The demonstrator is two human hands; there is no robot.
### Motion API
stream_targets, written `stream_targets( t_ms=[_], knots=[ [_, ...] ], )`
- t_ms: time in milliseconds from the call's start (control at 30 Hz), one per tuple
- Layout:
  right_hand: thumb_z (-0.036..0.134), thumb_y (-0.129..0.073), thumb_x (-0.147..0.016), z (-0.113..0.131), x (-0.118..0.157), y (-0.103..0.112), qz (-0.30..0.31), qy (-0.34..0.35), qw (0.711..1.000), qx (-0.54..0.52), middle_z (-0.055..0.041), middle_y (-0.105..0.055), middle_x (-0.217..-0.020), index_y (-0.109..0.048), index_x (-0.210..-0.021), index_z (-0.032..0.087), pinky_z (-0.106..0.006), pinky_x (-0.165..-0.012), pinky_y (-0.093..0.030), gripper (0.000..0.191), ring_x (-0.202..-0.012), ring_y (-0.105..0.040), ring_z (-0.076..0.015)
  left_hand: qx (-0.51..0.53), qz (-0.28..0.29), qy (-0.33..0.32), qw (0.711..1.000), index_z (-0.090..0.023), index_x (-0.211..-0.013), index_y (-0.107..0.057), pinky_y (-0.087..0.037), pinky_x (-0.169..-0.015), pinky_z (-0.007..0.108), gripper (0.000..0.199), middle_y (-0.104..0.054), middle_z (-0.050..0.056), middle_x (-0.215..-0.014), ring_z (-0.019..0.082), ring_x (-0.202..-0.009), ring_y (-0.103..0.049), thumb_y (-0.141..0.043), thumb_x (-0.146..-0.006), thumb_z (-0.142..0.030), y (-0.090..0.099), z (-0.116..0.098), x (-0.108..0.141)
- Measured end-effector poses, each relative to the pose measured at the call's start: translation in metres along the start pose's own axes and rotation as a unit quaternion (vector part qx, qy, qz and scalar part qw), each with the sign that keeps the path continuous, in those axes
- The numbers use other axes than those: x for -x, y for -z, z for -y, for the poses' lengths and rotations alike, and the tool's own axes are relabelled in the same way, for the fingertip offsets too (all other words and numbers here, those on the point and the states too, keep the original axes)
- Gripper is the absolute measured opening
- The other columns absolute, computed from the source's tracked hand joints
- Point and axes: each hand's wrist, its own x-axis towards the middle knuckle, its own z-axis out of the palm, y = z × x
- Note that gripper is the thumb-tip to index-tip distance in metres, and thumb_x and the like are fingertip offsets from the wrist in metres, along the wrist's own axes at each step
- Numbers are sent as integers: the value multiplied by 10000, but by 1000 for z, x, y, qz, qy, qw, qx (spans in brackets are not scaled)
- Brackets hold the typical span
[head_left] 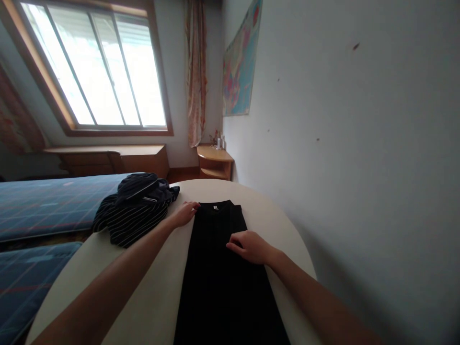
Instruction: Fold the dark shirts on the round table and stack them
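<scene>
While left hand (pixel 184 214) touches black garment (pixel 224 292), right hand (pixel 251 246) curls over it; grips unclear.

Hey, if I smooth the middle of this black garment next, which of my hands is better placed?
Probably your right hand: it is over the right side of the black garment, pointing toward its middle. Your left hand is farther off, at the garment's top left corner.

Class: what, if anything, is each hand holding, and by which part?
The left hand touches the black garment at its top left corner; the right hand is over its right side. Whether either grips it cannot be told.
</scene>
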Motion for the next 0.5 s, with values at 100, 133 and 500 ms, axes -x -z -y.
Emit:
stream_targets(
  t_ms=[100, 133, 500],
  knots=[
    [441, -482, -986, -3, 1, -3, -11, 11, 1000, -22, -36, -715, -865, -680, -900, 209, -266, -692, -375, 317, -768, -629, -168, 4, 16, -24, 1000, -196, -967, -686, -456, -1006, 368, 200, -728, 69, -1032, 237, -1052, -634, -520, -866, -243, 3, 10, -12],
    [437, -486, -984, -4, 1, -3, -13, 14, 999, -26, -34, -713, -865, -677, -902, 209, -267, -706, -380, 309, -774, -628, -167, 7, 19, -28, 999, -199, -961, -683, -463, -994, 365, 202, -729, 64, -1018, 233, -1041, -635, -513, -870, -258, 5, 12, -15],
    [432, -559, -943, -7, 3, -9, -24, 25, 999, -38, -16, -690, -858, -657, -902, 221, -281, -769, -380, 236, -784, -600, -159, -18, 5, -20, 1000, -212, -947, -655, -457, -931, 375, 150, -694, 65, -957, 247, -986, -600, -533, -870, -252, -10, 3, -29]
  ],
)
